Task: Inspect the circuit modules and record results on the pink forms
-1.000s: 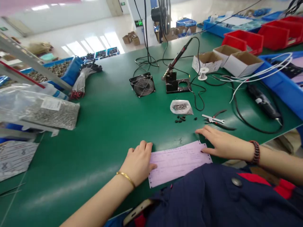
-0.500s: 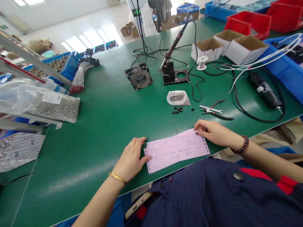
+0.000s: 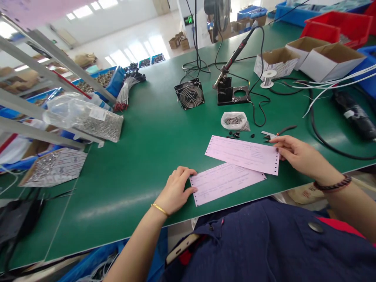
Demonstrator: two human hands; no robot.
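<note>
Two pink printed paper sheets with punched edges overlap before me. My right hand (image 3: 302, 154) pinches the upper sheet (image 3: 235, 150) at its right end, holding it at a slant over the other. The lower sheet (image 3: 217, 186) lies on the table near the front edge, its upper right part covered. At its left end rests my left hand (image 3: 178, 188), thumb and fingers apart, fingertips touching the paper. Just beyond the sheets are small black parts (image 3: 235, 135) and a white bag (image 3: 234, 120) of small metal pieces. Pliers (image 3: 283, 131) lie partly hidden behind my right hand.
A soldering iron (image 3: 237, 53) leans in its stand beside a small fan (image 3: 190, 95). A solder spool (image 3: 268, 79), open cardboard boxes (image 3: 331, 62) and a black power tool (image 3: 354, 113) stand right. At left are a shelf frame and a bag of metal parts (image 3: 100, 121).
My right hand has lifted the top pink sheet and shifted it up and right, uncovering a second sheet beneath. My left hand stays at the left end. The view has turned somewhat left.
</note>
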